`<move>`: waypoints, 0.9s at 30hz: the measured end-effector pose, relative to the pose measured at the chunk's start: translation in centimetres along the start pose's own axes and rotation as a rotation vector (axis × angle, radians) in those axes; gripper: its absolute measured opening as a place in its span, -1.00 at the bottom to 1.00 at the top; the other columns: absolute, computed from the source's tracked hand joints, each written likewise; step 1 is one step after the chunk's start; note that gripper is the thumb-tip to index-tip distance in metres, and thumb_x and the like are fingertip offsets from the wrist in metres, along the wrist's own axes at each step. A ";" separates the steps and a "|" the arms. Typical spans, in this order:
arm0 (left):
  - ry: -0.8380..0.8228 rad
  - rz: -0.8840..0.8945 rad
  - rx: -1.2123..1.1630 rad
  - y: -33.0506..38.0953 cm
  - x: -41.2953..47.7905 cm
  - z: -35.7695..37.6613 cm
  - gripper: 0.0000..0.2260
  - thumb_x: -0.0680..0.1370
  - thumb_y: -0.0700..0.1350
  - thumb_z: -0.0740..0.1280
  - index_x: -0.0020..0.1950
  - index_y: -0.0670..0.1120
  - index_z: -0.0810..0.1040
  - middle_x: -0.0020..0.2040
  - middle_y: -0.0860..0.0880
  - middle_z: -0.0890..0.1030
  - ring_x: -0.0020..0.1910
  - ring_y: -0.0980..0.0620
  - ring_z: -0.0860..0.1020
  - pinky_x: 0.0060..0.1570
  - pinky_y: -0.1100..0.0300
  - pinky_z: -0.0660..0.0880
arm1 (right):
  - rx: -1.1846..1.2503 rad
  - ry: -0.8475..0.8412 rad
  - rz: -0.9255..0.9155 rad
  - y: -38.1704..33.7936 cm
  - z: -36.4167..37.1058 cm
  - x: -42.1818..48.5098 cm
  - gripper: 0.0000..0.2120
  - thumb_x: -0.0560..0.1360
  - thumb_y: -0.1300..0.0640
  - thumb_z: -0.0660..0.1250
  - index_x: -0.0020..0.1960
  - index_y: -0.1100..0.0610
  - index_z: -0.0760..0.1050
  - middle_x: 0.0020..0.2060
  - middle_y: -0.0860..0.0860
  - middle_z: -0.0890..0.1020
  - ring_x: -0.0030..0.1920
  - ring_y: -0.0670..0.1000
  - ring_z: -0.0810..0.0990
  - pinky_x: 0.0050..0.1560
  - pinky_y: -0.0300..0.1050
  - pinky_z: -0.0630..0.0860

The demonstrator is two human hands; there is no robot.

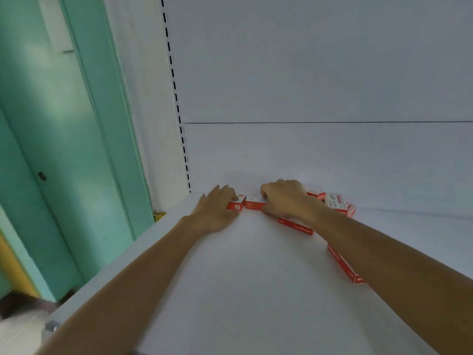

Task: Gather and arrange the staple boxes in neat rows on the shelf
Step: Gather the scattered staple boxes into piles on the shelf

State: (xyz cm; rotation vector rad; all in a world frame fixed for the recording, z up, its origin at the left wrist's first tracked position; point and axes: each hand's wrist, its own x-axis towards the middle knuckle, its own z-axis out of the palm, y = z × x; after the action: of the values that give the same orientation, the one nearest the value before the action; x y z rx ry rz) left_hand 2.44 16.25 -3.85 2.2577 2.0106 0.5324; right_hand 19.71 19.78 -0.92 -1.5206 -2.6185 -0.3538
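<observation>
Small red-and-white cardboard staple boxes [337, 203] are seen on the flat white metal shelf [256, 290], gathered toward its far edge against the pale back panel [307, 155]. A row is barely begun at the far left: the leftmost box [236, 204] and the second box [252, 204] are set end to end, touching or very nearly so. The left hand [217, 211] is laid against the left end of the leftmost box with its fingers nearly straight, and nothing is clasped by it (whether the thumb presses the near face cannot be told). The second box is gripped by the right hand [284, 198], fingers curled over its far side and thumb tucked at its near side, so it appears to be pushed up against its neighbour. Right of that hand a loose cluster is unsorted: a tilted box [316, 194] and the barcode-faced ones beside it, lying at odd angles. A longer red carton [297, 226] lies skewed under the right wrist, and a nearer red carton [343, 265] lies well apart at the near right, partly hidden by the forearm. The task is judged to be at an early stage: two boxes aligned, the rest yet to be brought in and squared up
</observation>
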 end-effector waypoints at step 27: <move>0.043 0.270 -0.257 10.2 -6.2 -2.4 -0.57 0.40 -0.13 0.45 0.25 -0.10 0.51 0.20 -0.09 0.53 0.15 0.00 0.49 0.05 0.32 0.34 | 0.150 0.199 0.281 5.7 -5.2 -16.0 -0.49 0.49 0.02 0.32 0.39 0.06 0.29 0.25 0.08 0.40 0.29 0.08 0.29 0.15 0.00 0.41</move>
State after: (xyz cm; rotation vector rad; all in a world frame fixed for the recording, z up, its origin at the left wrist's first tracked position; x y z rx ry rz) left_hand 10.92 8.32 -0.07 2.3808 1.5532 0.8151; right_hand 32.41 7.68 1.88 -1.6754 -2.1921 -0.2617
